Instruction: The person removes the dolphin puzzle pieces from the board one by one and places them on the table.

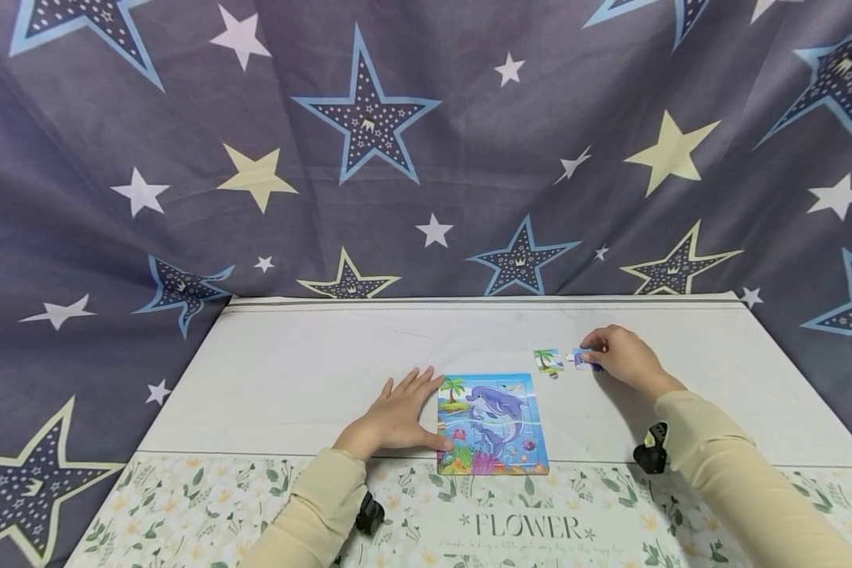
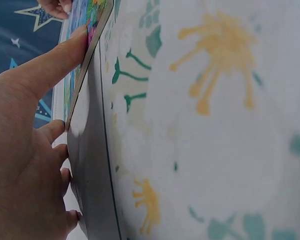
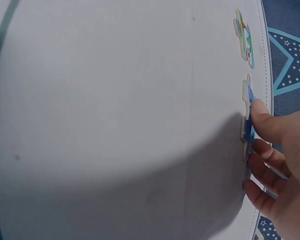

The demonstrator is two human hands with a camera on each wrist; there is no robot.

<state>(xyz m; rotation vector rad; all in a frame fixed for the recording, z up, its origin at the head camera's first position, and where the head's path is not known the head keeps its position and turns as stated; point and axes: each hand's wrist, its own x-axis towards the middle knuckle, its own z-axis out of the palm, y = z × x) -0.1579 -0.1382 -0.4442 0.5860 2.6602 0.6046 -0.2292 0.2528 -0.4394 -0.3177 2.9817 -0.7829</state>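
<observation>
Pinching blue cardboard puzzle piece (image 1: 584, 360), right hand (image 1: 625, 359) at 2 o'clock from dolphin jigsaw board (image 1: 491, 424); left hand (image 1: 396, 416) flat, fingers spread, steadying its 9 o'clock edge

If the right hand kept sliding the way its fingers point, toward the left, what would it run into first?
Most likely the loose palm-tree piece, lying just left of the blue piece that the right hand pinches. The gap between the pieces looks small, though depth is hard to judge.
</observation>
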